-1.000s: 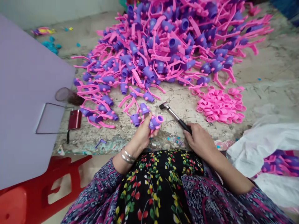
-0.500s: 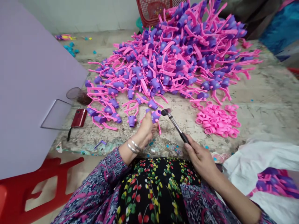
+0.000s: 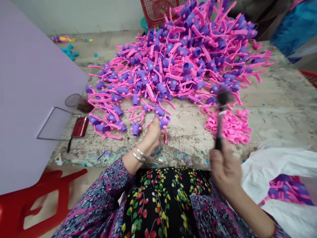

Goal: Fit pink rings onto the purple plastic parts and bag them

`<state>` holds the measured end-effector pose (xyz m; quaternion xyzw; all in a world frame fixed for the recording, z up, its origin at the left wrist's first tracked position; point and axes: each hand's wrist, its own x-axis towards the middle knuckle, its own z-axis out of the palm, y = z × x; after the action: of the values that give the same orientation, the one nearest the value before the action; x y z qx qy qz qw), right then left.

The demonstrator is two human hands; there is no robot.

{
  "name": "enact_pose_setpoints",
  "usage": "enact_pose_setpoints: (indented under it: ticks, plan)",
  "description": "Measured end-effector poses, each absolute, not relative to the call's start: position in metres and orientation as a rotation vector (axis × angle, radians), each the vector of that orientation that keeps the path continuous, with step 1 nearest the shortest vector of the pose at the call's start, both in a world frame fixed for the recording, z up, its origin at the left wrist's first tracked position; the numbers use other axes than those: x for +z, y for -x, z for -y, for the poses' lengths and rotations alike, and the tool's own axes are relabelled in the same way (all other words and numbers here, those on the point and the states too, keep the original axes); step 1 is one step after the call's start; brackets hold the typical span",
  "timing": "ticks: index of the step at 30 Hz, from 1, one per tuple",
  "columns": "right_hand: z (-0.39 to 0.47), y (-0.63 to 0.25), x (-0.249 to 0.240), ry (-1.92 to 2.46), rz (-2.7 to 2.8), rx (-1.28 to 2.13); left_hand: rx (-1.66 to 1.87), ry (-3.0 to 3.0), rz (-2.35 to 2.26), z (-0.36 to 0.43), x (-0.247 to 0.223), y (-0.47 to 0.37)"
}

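Note:
My left hand (image 3: 153,134) is closed round a purple doll torso (image 3: 163,122) with pink arms, its open end pointing right with a pink rim. One pink arm hangs down below my fingers. In my right hand (image 3: 226,167) is a small hammer (image 3: 220,122), raised upright and blurred by motion, its dark head in front of the pile. A heap of purple torsos with pink arms (image 3: 160,76) covers the back of the worktable (image 3: 184,129). Behind the hammer lies a small pile of pink rings (image 3: 235,127).
At the left are a red phone-like object (image 3: 80,127), a clear cup (image 3: 74,100) on its side and a bent metal frame (image 3: 46,123). A red basket (image 3: 155,19) stands at the back. A white sack (image 3: 284,158) holding more parts is at the right, a red stool (image 3: 61,195) at lower left.
My right hand has swung the hammer up and to the right, away from the torso. My left hand keeps its hold on the torso. The whole view has shifted slightly.

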<state>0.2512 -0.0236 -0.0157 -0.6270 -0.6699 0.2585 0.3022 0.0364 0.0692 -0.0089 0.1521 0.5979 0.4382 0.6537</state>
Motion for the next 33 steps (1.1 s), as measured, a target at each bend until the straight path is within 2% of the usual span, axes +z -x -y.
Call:
enact_pose_setpoints:
  ticks: [4, 8, 11, 14, 18, 21, 24, 29, 33]
  plan:
    - [0.017, -0.245, -0.038, 1.598, 1.859, 0.84, 1.001, -0.377, -1.312, -0.067, -0.007, -0.037]
    - [-0.005, -0.246, -0.055, 1.812, 2.011, 0.636, 1.057, -0.467, -1.281, -0.059, -0.01, -0.032]
    - [-0.016, -0.243, -0.049, 1.946, 2.179, 0.467, 1.012, -0.596, -1.242, -0.051, -0.012, -0.034]
    - [-0.012, -0.23, -0.034, 1.624, 2.142, 0.588, 0.938, -0.806, -1.194, -0.04, -0.013, -0.047]
    - [0.007, -0.209, -0.025, 1.244, 1.496, 1.163, 0.708, -1.355, -1.194, -0.017, -0.004, -0.066]
    - [0.016, -0.228, -0.024, 1.22, 0.888, 1.312, 0.48, -1.765, -1.12, -0.004, 0.01, -0.064]
    - [0.025, -0.292, -0.018, 1.223, 0.522, 1.176, 0.311, -1.854, -0.961, -0.001, 0.018, -0.051]
    - [0.051, -0.416, -0.021, 1.344, 0.159, 0.96, 0.288, -1.679, -1.072, 0.002, 0.009, -0.025]
    - [0.074, -0.445, -0.049, 1.458, -0.009, 0.756, 0.304, -1.614, -1.198, 0.007, -0.005, 0.004]
